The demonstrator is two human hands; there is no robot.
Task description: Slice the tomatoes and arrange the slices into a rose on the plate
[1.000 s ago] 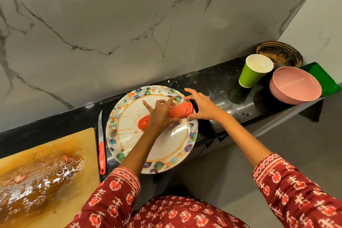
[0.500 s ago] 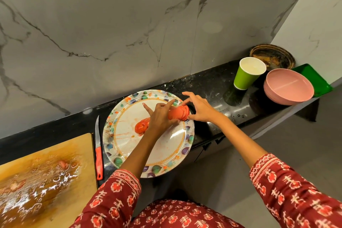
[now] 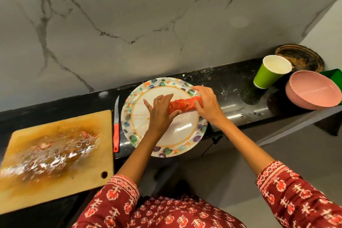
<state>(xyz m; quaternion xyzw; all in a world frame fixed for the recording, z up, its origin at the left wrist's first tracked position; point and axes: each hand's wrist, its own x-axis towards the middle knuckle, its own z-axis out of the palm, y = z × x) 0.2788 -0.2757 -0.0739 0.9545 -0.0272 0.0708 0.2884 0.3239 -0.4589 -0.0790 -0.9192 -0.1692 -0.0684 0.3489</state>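
I find the red row of overlapped tomato slices [image 3: 185, 105] on the round flower-rimmed plate [image 3: 167, 151], long axis left-right across its far half; my left hand [image 3: 160, 112] grasps one end, right hand [image 3: 206, 103] the other, both equally near

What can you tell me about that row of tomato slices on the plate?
The tomato slices are thin, red-orange and wet-looking, standing on edge and overlapping in one tight row like a short log. The row lies across the far half of the patterned plate, slanting slightly. The left hand cups its left end, and the right hand grips its right end with curled fingers, so both ends are hidden. Streaks of juice mark the plate beside it.
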